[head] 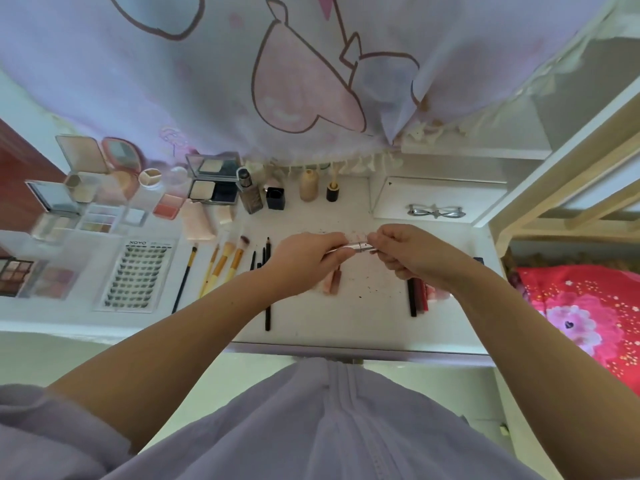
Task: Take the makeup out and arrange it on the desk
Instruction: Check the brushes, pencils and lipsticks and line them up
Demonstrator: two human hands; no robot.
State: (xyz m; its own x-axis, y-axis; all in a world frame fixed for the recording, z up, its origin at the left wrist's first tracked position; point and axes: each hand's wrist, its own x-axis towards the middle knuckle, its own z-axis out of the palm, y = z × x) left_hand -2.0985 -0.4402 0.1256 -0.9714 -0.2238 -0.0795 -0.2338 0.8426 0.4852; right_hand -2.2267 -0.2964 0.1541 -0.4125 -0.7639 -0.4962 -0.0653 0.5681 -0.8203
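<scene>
Both my hands meet above the middle of the white desk (363, 317). My left hand (304, 261) and my right hand (412, 251) each pinch an end of a slim silver makeup tube (358, 247), held level between them. Under my left hand lie pink lip tubes (332, 280). Dark and red pencils (417, 299) lie below my right hand. Yellow-handled brushes (225, 261) and black pencils (267, 296) lie in a row to the left.
Open compacts and palettes (104, 188) crowd the desk's left side, with a false-lash card (136, 275) in front. Bottles (251, 192) stand at the back under a hanging curtain (277, 81). A tray with an eyelash curler (436, 212) sits back right. A red bedspread (588, 317) lies right.
</scene>
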